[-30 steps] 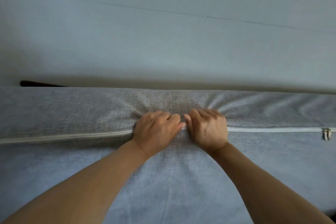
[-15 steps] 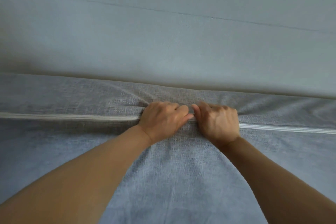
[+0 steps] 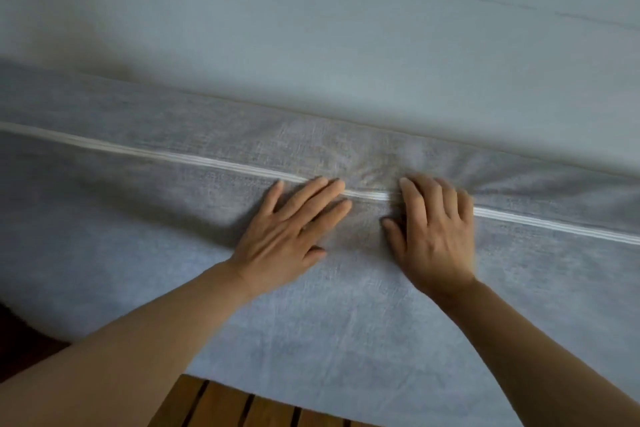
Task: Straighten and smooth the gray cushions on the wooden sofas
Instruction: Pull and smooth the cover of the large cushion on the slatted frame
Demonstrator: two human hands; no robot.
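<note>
Because the gray cushion (image 3: 145,253) is covered in a loosely woven fabric that puckers readily, it is judged to be soft, light and yielding, not stiff. It is laid across the wooden sofa slats (image 3: 242,409), which are seen at the lower edge, and is set against the pale wall (image 3: 311,28). The white zipper (image 3: 173,158) is run slantwise along its far side. The left hand (image 3: 287,239) is laid flat on the cover, its fingers (image 3: 322,191) straight and spread, nothing gripped. Creases are gathered between the hands. The right hand (image 3: 436,236) is likewise pressed flat, fingers extended across the zipper. Outward strokes with flat palms would be favoured; for shifting, the edge seam would best be pinched.
</note>
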